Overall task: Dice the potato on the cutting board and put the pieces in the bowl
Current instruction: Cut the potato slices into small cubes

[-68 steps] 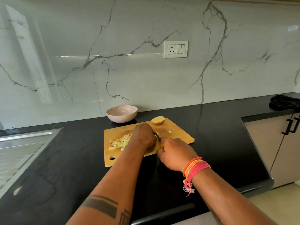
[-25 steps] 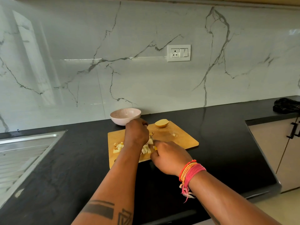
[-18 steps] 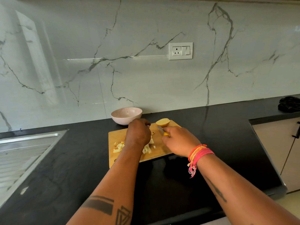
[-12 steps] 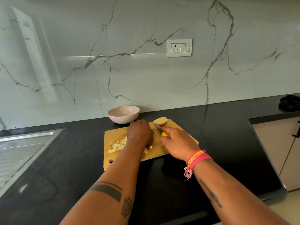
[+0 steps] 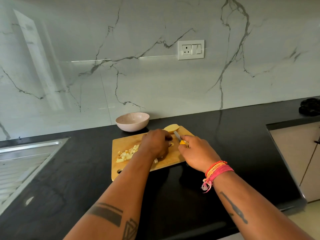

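Potato half (image 5: 171, 128) sits cut-side down at the far edge of the wooden cutting board (image 5: 174, 155), just right of the bowl (image 5: 132, 121) that stands on the black surface (image 5: 72, 170) by the marble backsplash. Head view, the only one we get: our left hand (image 5: 155, 143) lies knuckles-up over the board's middle, fingers curled down twd the wood; we can't tell whether they hold anything, since the hand hides what is under it. A few pale bits peek out near its fingertips and by the wrist. Our right hand (image 5: 195, 153) grips a knife (image 5: 179, 138) w/ a yellow handle, fingers wrapped round the handle, short blade pointing up and left twd the potato half, tip just beside it. Diced pieces (image 5: 127, 154) are piled on the board's left part, beside the left hand. Bowl looks empty from this angle. Thread bracelets (image 5: 216, 171) in red, orange and pink ring the right wrist. Steel sink drainboard (image 5: 26, 160) at far left, wall socket (image 5: 191, 49) above, dark cloth (image 5: 310, 106) at far right.
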Motion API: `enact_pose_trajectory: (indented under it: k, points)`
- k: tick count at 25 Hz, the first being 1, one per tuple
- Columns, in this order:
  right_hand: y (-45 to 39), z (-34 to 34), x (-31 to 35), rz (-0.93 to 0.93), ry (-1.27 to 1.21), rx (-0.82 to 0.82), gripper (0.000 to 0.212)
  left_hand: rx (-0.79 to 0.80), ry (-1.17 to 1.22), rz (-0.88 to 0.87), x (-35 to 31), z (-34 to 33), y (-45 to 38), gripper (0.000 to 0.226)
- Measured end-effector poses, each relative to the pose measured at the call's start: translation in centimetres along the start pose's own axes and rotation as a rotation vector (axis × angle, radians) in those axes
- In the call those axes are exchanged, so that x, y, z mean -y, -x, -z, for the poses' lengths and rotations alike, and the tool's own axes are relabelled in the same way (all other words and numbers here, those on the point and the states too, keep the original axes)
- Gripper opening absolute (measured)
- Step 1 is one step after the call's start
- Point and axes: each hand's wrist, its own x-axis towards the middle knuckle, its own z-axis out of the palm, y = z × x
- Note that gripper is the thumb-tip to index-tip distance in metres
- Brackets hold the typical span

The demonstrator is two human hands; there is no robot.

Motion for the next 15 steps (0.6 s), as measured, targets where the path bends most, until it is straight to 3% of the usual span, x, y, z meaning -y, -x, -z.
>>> enact_pose_trajectory:
  k: [6, 9, 11, 15]
  points:
    - [0.5, 0.3, 0.1, -0.032, -0.009, 0.035, 0.047, -0.001, -0.114, -0.047, -0.5, -0.2, 0.8, 0.033]
    - [0.7, 0.2, 0.0, -0.034, -0.005, 0.065, 0.047, -0.115, -0.098, -0.016, -0.4, -0.1, 1.1, 0.041]
    - [0.7, 0.2, 0.0, -0.038, 0.01, 0.079, 0.049, -0.18, -0.038, 0.057, -0.2, 0.2, 1.2, 0.03]
    - [1.0, 0.3, 0.2, -0.023, 0.039, 0.101, 0.053, -0.057, -0.095, 0.07, -0.5, -0.1, 1.8, 0.027]
